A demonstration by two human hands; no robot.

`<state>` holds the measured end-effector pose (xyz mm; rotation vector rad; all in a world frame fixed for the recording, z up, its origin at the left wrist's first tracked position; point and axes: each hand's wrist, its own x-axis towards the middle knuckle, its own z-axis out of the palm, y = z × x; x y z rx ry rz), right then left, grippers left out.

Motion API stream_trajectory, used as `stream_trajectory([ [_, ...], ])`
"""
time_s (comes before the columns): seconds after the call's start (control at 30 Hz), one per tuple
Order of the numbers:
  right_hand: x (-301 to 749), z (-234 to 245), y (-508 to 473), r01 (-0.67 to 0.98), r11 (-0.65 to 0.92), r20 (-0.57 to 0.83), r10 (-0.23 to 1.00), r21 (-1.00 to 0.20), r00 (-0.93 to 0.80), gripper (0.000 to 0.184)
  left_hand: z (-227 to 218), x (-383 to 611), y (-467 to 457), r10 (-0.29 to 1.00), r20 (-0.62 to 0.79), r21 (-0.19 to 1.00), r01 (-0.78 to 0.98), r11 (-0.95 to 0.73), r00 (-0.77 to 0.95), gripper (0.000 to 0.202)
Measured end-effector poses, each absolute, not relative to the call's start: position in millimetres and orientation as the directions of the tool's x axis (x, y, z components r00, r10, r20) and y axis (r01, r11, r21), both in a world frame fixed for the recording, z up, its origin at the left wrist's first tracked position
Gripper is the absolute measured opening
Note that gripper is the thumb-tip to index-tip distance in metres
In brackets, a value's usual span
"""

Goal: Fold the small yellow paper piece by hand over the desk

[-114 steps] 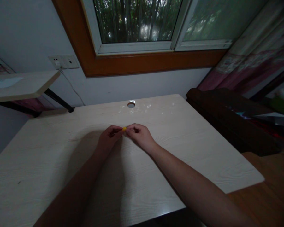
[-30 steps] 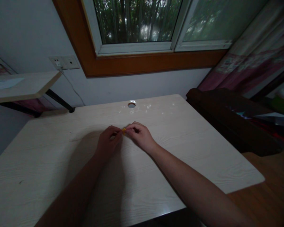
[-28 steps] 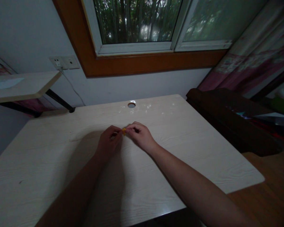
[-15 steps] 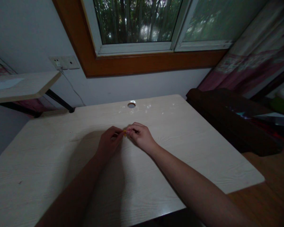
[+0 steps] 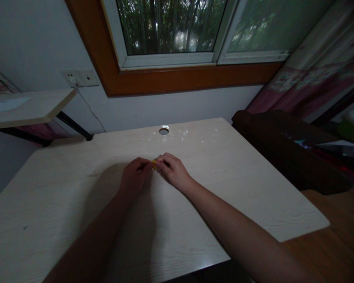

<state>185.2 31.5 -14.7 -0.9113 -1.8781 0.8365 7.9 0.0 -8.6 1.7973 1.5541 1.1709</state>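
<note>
A small yellow object point(image 5: 153, 165) is pinched between the fingertips of both hands, over the middle of the pale wood-grain desk point(image 5: 238, 188). It is too small and too covered by fingers for me to tell its kind. My left hand point(image 5: 134, 172) holds it from the left, with thumb and forefinger pressed together. From the right my right hand point(image 5: 172, 169) grips it the same way, the other fingers curled. The two hands almost meet at the fingertips.
Behind my hands is a round cable hole point(image 5: 164, 131) in the desk. A raised shelf point(image 5: 47, 106) on black legs stands at the far left. A white cable point(image 5: 90, 108) hangs from the wall socket point(image 5: 79, 78). Dark furniture point(image 5: 277, 149) borders the desk's right side.
Both hands have shifted very slightly to the left with the yellow object between them. Both pinches stay closed.
</note>
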Motion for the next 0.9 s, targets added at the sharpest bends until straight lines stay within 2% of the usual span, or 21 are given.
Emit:
stream_trajectory([
  [0.17,184.9,-17.7,32.6,0.259,0.499,0.384,0.838,-0.827,-0.388,0.013,-11.2,7.0,2.2,0.966,0.248,0.874,0.447,-0.188,-0.079,0.021],
  [0.37,185.7,-17.9,33.1,0.273,0.513,0.380,0.825,-0.814,-0.418,0.012,-8.1,8.1,3.3,0.986,0.168,0.915,0.375,-0.147,-0.022,0.023],
  [0.77,185.9,-14.8,32.1,0.268,0.518,0.371,0.813,-0.812,-0.449,0.012,-5.8,7.0,1.0,0.994,0.108,0.930,0.353,-0.102,0.003,0.024],
  [0.9,185.9,-15.1,31.3,0.246,0.514,0.376,0.814,-0.822,-0.442,0.016,-6.1,6.2,2.0,0.990,0.137,0.926,0.359,-0.116,-0.032,0.024],
])
